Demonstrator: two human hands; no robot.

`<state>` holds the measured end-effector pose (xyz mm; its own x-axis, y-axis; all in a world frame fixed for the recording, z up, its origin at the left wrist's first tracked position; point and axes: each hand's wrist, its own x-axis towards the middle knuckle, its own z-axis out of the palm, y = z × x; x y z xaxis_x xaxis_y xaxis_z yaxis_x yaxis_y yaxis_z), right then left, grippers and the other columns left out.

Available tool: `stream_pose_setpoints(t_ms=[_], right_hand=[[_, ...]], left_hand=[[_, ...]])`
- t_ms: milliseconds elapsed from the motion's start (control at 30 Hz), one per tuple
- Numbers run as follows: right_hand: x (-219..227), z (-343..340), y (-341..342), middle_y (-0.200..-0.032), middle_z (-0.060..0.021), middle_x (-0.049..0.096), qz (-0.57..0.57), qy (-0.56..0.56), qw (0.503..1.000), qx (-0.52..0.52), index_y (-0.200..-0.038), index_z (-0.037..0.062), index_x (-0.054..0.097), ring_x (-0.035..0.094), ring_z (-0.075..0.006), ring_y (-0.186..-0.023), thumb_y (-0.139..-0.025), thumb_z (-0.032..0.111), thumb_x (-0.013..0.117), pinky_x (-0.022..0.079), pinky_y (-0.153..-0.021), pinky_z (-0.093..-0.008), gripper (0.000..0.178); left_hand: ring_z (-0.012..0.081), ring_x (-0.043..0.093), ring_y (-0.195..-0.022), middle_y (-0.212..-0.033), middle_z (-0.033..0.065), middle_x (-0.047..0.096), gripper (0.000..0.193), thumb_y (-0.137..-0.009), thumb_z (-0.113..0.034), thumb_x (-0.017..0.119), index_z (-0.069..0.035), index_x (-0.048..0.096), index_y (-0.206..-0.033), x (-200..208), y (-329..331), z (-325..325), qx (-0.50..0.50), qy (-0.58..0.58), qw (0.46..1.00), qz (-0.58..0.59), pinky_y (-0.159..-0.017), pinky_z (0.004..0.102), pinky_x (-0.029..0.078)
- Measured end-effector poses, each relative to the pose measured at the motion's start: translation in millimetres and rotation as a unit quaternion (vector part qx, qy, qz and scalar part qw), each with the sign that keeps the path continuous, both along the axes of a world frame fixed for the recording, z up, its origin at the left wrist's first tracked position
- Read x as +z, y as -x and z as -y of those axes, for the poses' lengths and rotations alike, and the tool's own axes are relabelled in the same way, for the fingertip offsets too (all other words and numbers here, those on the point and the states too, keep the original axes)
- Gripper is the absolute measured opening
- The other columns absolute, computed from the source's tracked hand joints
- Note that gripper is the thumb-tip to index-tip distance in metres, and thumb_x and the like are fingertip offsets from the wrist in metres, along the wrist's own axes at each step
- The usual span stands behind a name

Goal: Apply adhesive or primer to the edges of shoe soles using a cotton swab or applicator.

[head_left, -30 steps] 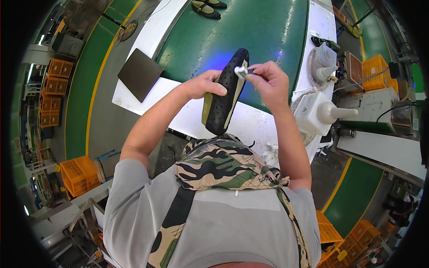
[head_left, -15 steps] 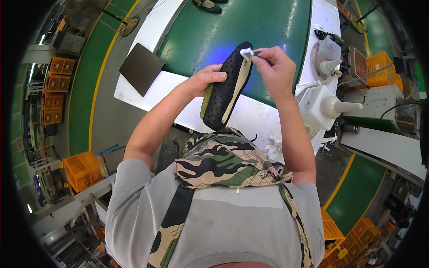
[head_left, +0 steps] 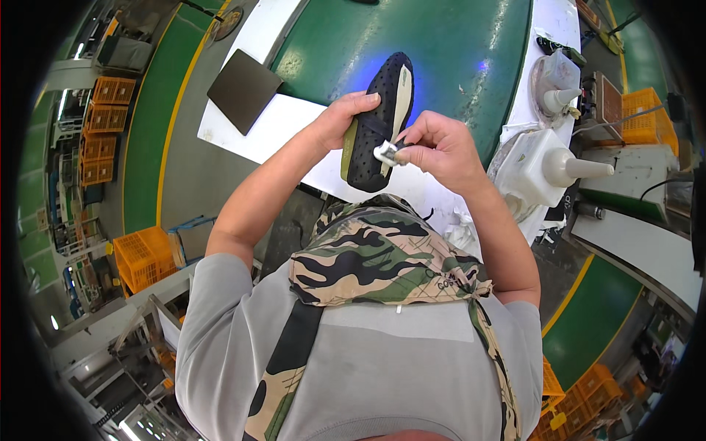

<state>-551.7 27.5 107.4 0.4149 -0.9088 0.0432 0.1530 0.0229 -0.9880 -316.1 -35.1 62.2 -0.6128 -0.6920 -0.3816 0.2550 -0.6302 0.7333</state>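
Observation:
My left hand (head_left: 344,120) grips a black shoe (head_left: 376,125) by its side and holds it sole-edge up above the white table edge (head_left: 273,125). A pale beige strip runs along the shoe's sole. With my right hand (head_left: 441,147) I pinch a small white applicator (head_left: 387,152) and press its tip against the lower part of that strip. Both hands are in front of my chest, over the near edge of the green conveyor belt (head_left: 441,51).
A dark square plate (head_left: 244,90) lies on the table to the left. At the right stand a white squeeze bottle (head_left: 548,167) and a second nozzle container (head_left: 557,90). Orange crates (head_left: 143,255) sit on the floor at the left and at the right (head_left: 646,110).
My right hand slid the applicator from the shoe's upper end down along the pale strip toward its lower end. The left hand kept hold of the shoe.

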Motion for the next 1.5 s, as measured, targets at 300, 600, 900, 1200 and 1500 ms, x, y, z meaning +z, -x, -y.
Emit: stream_pose_setpoints(t_ms=[300, 600, 900, 1200, 1500], right_hand=[[-6.5, 6.3, 0.8, -0.084, -0.0079, 0.070, -0.085, 0.097, 0.985, -0.119, -0.086, -0.0019, 0.060, 0.059, -0.0056, -0.068, -0.082, -0.003, 0.074, 0.045, -0.055, -0.0209, 0.015], [-0.3, -25.0, 12.6, -0.090, -0.0107, 0.071, -0.059, 0.060, 0.993, 0.085, -0.079, -0.0017, 0.057, 0.055, -0.0036, -0.067, -0.081, -0.007, 0.072, 0.044, -0.056, -0.0205, 0.016], [5.9, -4.1, 10.4, -0.090, -0.0095, 0.071, -0.066, 0.171, 0.956, 0.231, -0.078, 0.0005, 0.058, 0.058, -0.0096, -0.064, -0.076, -0.005, 0.073, 0.045, -0.058, -0.0239, 0.016], [15.8, -13.1, -48.0, -0.089, -0.0094, 0.071, -0.078, 0.138, 0.956, 0.245, -0.079, -0.0002, 0.059, 0.062, -0.0091, -0.068, -0.077, -0.006, 0.072, 0.047, -0.058, -0.0238, 0.015], [2.5, -14.4, -127.2, -0.082, -0.0044, 0.065, -0.117, 0.112, 0.983, 0.086, -0.087, -0.0016, 0.062, 0.059, -0.0080, -0.069, -0.081, -0.004, 0.072, 0.047, -0.059, -0.0216, 0.012]], left_hand=[[0.0221, 0.071, -0.086, -0.102, 0.0148, 0.070, 0.045, -0.091, -0.035, 0.066, 0.002, 0.060, -0.116, 3.3, 8.4, -25.4, 0.035, -0.030, 0.999, -0.007, -0.077, 0.0366, 0.060], [0.0287, 0.070, -0.098, -0.114, 0.0200, 0.068, 0.054, -0.091, -0.038, 0.062, 0.004, 0.058, -0.125, -10.8, 5.5, -54.3, 0.108, -0.068, 0.992, -0.008, -0.086, 0.0407, 0.058], [0.0248, 0.071, -0.089, -0.106, 0.0172, 0.070, 0.048, -0.092, -0.037, 0.062, 0.002, 0.062, -0.119, -22.8, -6.5, -75.5, 0.150, -0.117, 0.981, -0.027, -0.080, 0.0388, 0.059], [0.0284, 0.070, -0.097, -0.113, 0.0193, 0.068, 0.051, -0.091, -0.035, 0.062, 0.002, 0.059, -0.125, -20.4, -56.1, -90.7, 0.162, -0.093, 0.980, -0.074, -0.088, 0.0405, 0.057], [0.0252, 0.070, -0.088, -0.104, 0.0159, 0.070, 0.045, -0.088, -0.033, 0.065, 0.002, 0.063, -0.116, -9.9, -111.1, -138.8, 0.230, -0.015, 0.968, -0.094, -0.081, 0.0398, 0.058]])
